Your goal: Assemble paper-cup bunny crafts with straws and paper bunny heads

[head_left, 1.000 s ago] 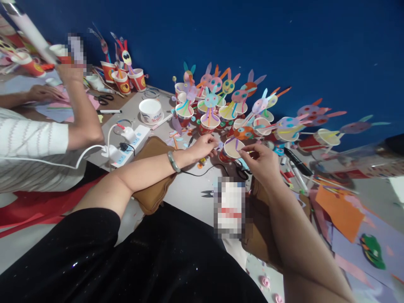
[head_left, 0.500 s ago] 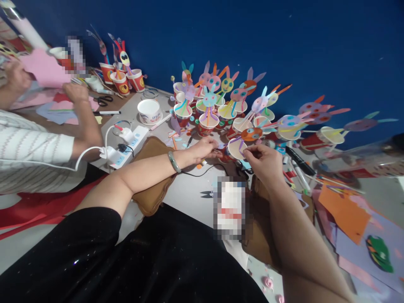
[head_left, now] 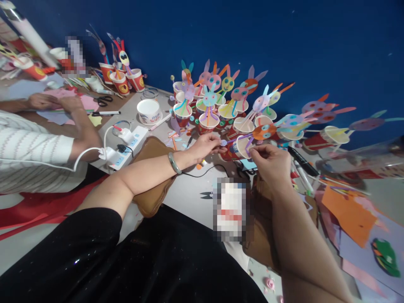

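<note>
A red paper cup [head_left: 229, 152] lies tipped in front of me, its white mouth facing right, with purple paper strips and an orange paper face [head_left: 264, 132] with blue eyes attached. My left hand [head_left: 206, 147], a bangle on its wrist, is at the cup's left side, fingers pinched on a purple strip with a small round end [head_left: 223, 143]. At the mouth, the thumb and forefinger of my right hand [head_left: 273, 162] pinch the bent purple paper strip [head_left: 248, 150] by the rim. Behind stand several similar cups with paper rabbit faces [head_left: 209, 99].
Left of my arm lie a power strip [head_left: 134, 145] and a white paper bowl [head_left: 149, 112]. Small black snips [head_left: 207, 195] lie in front. A black marker [head_left: 303, 161] and orange paper [head_left: 349, 212] are at right. A co-worker's hands [head_left: 57, 102] are over coloured paper at left.
The cup has tipped and shifted slightly, showing more of its side, and its orange face has moved right. My right hand moved slightly right. The co-worker's hands lowered the pink paper.
</note>
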A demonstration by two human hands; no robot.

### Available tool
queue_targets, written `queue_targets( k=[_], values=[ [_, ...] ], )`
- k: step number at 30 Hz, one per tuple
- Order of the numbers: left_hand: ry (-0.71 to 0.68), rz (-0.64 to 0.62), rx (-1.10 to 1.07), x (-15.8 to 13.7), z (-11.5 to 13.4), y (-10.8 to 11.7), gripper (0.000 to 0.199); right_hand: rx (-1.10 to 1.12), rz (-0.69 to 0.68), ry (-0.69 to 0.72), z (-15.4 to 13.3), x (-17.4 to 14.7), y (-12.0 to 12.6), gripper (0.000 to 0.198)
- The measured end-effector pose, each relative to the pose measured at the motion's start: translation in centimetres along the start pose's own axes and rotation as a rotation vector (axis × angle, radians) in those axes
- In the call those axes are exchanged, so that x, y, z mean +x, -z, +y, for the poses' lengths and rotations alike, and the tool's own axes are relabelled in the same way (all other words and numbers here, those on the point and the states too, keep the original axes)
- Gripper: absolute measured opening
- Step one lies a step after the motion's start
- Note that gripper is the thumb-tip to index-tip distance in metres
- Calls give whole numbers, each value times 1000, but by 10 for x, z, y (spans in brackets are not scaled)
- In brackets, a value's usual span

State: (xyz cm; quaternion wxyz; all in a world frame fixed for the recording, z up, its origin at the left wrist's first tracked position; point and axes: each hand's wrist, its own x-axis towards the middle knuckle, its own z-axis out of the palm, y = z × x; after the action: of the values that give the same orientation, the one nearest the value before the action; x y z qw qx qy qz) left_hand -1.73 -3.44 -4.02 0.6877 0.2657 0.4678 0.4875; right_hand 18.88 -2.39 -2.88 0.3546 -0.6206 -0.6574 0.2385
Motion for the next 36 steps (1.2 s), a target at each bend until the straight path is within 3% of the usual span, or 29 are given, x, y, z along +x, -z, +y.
queue_targets(
  k=[5, 14, 36],
  values=[
    [-19, -12, -24, 0, 1, 0, 26, 74, -12, -49, -4, 0, 4, 9],
    [-47, -16, -22, 1, -2, -1, 26, 129, -4, -15, 5, 2, 3, 16],
    [-202, -53, 20, -4, 5, 2, 19, 105, 57, 22, 1, 0, 0, 18]
  ],
)
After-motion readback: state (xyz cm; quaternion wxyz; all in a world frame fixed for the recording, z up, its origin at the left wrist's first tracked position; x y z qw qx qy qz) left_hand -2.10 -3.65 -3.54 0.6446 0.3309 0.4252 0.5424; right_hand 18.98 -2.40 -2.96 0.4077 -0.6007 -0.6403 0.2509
